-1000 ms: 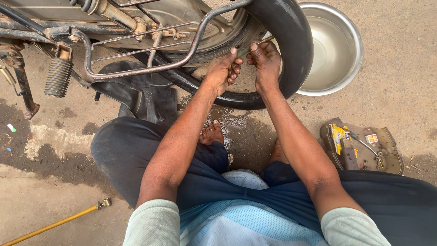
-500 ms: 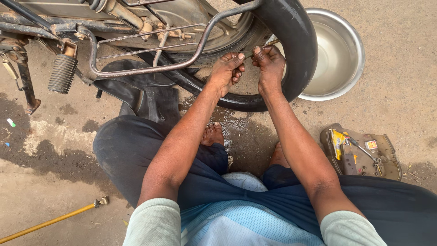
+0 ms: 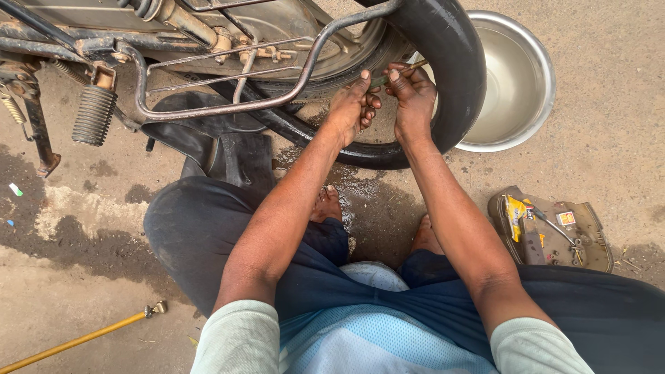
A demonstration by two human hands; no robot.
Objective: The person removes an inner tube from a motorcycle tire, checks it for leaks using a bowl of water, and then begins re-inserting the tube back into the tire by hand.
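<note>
left hand (image 3: 352,105) braces tyre (image 3: 450,69), fingers pressed flat | right hand (image 3: 413,97) fingers pinch thin tool (image 3: 398,71) at rim | steel bowl (image 3: 516,76) just beside wheel

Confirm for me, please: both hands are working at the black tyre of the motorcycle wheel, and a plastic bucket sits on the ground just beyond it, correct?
Not quite. Both the left hand and the right hand are at the black tyre, but the head view shows a shiny metal bowl beyond it, not a plastic bucket.

Head view, steeply downward, close.
</note>
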